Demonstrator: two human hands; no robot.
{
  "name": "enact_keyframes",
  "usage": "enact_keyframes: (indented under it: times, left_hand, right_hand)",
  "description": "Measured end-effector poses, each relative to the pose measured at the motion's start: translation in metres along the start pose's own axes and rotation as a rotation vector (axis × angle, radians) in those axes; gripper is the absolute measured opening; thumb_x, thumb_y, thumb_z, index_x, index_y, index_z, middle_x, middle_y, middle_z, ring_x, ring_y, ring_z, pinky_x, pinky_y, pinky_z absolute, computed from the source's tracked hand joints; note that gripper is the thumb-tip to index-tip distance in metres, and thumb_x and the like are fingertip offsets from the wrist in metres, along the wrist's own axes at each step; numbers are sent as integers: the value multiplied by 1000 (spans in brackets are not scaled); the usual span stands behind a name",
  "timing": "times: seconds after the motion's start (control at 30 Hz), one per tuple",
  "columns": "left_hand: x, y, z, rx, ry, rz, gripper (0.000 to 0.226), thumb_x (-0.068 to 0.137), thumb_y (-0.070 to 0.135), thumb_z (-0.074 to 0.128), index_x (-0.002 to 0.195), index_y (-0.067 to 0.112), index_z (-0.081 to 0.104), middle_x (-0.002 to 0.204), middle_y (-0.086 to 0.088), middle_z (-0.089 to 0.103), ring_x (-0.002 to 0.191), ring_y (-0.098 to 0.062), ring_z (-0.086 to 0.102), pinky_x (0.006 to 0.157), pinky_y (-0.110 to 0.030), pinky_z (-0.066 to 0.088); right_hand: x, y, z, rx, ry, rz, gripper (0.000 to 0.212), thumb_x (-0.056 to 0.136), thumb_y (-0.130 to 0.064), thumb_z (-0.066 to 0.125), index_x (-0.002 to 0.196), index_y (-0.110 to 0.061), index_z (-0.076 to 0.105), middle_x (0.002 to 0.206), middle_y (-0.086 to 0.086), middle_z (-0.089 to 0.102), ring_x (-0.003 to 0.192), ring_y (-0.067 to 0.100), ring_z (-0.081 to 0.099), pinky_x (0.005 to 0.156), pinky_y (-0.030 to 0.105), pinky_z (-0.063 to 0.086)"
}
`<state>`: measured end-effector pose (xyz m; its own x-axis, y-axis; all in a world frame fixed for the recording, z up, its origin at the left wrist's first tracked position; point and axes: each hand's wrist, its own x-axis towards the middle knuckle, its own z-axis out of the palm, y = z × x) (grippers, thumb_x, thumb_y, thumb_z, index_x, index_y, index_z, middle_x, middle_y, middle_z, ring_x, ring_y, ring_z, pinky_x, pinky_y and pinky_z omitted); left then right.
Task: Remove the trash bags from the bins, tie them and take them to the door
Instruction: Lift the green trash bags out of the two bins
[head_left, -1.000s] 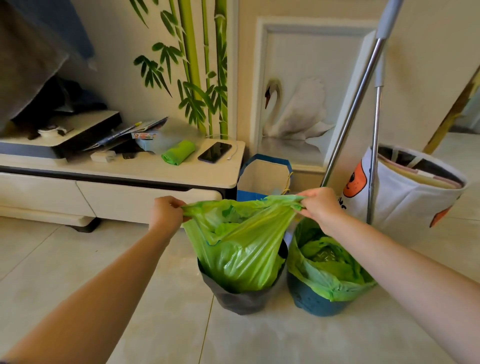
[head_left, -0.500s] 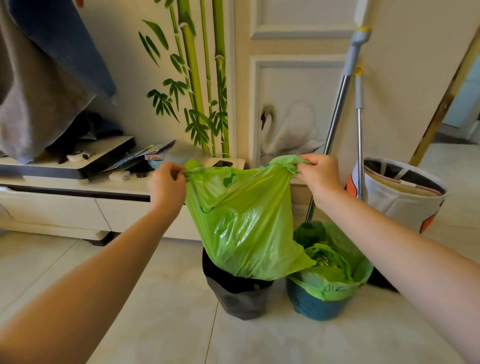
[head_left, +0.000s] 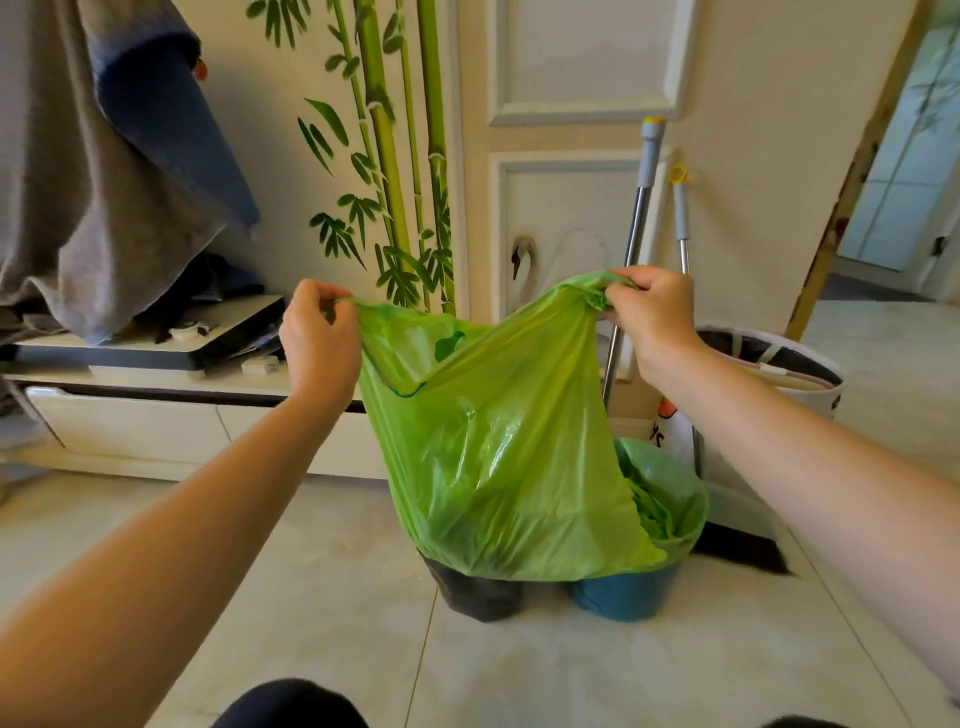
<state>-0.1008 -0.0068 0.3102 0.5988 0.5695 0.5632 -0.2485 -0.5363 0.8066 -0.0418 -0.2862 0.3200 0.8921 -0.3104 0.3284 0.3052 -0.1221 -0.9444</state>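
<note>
While the green trash bag (head_left: 498, 457) hangs in the air above the dark bin (head_left: 475, 592), stretched between two fists, the removal step looks nearly finished. The left hand (head_left: 319, 340) pinches one bunched corner of the rim and the right hand (head_left: 652, 312) grips the other. Its bottom seems about clear of the bin, though the bag hides the rim. Tying comes next: both corners must be brought together and knotted. Beside it, the blue bin (head_left: 623, 597) keeps its own green liner (head_left: 662, 493), not yet lifted.
</note>
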Motion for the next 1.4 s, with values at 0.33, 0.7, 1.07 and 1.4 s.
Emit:
enact_keyframes:
  times: [0.33, 0.7, 1.07, 1.4]
  left_hand:
    - [-59, -34, -45, -54, -13, -122, 10, 85, 8, 46, 86, 12, 55, 71, 7, 49, 61, -6, 41, 54, -15, 35]
    - [-116, -130, -63, 271, -317, -242, 9, 84, 9, 55, 82, 6, 63, 78, -9, 63, 72, -25, 56, 59, -29, 41]
    - [-111, -187, -37, 496, -753, -200, 20, 78, -7, 52, 74, 8, 65, 58, -9, 67, 40, 3, 60, 46, -7, 46]
    - [-113, -219, -42, 545, -728, -225, 20, 79, -4, 59, 95, 6, 64, 95, -9, 65, 68, -23, 58, 65, -27, 46]
  right_hand:
    - [-66, 18, -25, -70, -139, 68, 34, 78, 3, 55, 63, -25, 68, 72, 2, 66, 81, 26, 67, 84, 45, 58]
    - [-116, 119, -33, -234, -331, 424, 26, 84, 6, 57, 68, -13, 66, 85, 14, 69, 91, 31, 69, 84, 39, 58]
    - [-113, 199, -37, -586, -438, 464, 24, 86, 5, 53, 95, -7, 72, 89, 10, 70, 86, 29, 69, 84, 44, 58]
    - [-111, 217, -42, -655, -477, 569, 15, 85, 3, 55, 85, 0, 69, 101, 20, 66, 91, 29, 65, 68, 34, 58]
